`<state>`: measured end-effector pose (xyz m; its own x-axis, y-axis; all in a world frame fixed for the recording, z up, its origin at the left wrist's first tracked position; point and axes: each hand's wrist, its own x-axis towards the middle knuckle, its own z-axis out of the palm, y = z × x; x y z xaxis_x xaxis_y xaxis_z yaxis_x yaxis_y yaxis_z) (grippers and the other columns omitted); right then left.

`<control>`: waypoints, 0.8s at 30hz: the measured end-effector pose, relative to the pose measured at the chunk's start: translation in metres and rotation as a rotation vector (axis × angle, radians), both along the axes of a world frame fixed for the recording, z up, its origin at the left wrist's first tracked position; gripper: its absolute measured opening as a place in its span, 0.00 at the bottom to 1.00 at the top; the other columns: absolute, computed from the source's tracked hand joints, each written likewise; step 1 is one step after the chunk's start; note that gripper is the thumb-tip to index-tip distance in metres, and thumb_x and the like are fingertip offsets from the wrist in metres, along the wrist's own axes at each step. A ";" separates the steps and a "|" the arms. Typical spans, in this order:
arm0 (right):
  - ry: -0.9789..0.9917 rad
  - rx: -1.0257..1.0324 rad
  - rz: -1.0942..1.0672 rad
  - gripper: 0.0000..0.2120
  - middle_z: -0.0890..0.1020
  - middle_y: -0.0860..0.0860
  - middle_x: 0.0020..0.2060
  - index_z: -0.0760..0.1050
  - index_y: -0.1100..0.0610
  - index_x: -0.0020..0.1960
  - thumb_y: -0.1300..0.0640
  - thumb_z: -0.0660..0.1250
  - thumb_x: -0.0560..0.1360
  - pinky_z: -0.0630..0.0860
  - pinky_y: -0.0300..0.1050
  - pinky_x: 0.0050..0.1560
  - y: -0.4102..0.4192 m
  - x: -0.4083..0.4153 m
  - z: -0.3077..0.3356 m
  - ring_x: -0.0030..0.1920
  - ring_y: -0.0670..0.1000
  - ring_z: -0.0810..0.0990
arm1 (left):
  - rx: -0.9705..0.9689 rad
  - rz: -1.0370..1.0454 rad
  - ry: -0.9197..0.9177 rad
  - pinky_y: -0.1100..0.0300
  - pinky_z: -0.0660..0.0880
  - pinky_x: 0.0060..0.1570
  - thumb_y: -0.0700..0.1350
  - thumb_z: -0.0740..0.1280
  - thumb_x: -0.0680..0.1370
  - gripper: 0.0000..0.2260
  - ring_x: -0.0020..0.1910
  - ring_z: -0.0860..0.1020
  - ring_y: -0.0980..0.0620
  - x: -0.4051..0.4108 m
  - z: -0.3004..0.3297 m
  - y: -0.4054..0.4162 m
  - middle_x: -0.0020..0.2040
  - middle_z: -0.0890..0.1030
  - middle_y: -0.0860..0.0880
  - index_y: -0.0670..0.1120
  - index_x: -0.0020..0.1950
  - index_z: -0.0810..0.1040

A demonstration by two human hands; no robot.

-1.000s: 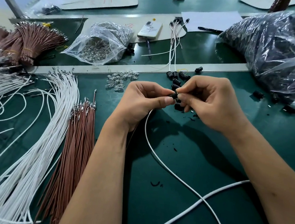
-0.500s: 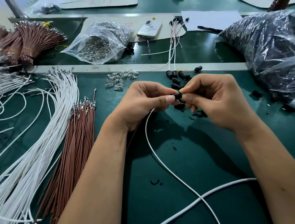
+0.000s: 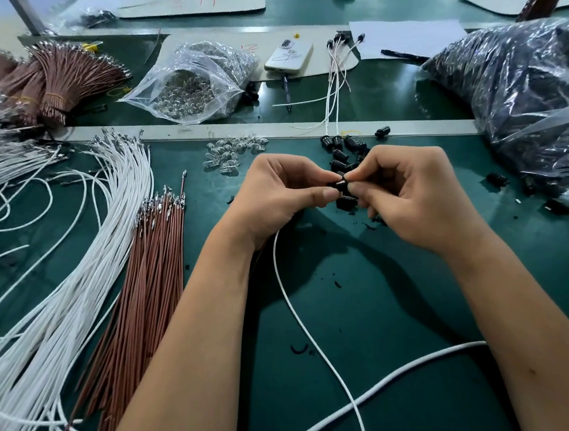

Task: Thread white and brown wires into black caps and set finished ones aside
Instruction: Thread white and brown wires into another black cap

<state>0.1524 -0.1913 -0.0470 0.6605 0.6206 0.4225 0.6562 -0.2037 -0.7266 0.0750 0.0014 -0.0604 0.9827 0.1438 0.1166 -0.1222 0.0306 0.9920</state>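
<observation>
Both grips pinch one black cap [image 3: 340, 185], white wire [image 3: 301, 320] trailing to six o'clock; my left hand [image 3: 278, 194] or right hand [image 3: 412, 199] slipping could unseat it.

We see both hands meeting mid-frame over the green tabletop [image 3: 399, 380]: left hand [image 3: 278, 194] and right hand [image 3: 412, 199] pinching one black cap [image 3: 339, 185] between fingertips. A white wire [image 3: 304, 323] trails toward the lower right. White wires [image 3: 75, 266] and brown wires [image 3: 146, 289] lie at left.
</observation>
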 end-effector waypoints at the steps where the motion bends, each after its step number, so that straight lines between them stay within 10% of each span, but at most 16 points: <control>1: 0.030 0.005 -0.003 0.03 0.83 0.47 0.31 0.82 0.58 0.44 0.64 0.74 0.74 0.76 0.38 0.32 0.001 -0.001 -0.001 0.28 0.48 0.82 | 0.020 0.008 -0.017 0.59 0.79 0.48 0.30 0.76 0.69 0.08 0.42 0.82 0.47 0.000 0.000 -0.001 0.45 0.85 0.36 0.39 0.46 0.85; 24: 0.531 0.316 0.046 0.04 0.85 0.56 0.32 0.81 0.65 0.45 0.64 0.72 0.77 0.81 0.40 0.31 0.009 -0.008 0.000 0.29 0.51 0.83 | -0.067 0.021 -0.086 0.63 0.78 0.43 0.27 0.75 0.68 0.09 0.39 0.84 0.52 0.000 -0.002 -0.001 0.41 0.86 0.44 0.34 0.46 0.83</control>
<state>0.1442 -0.1818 -0.0475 0.8067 0.5519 0.2112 0.1914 0.0940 -0.9770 0.0749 0.0008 -0.0620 0.9661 0.1743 0.1902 -0.2085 0.0932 0.9736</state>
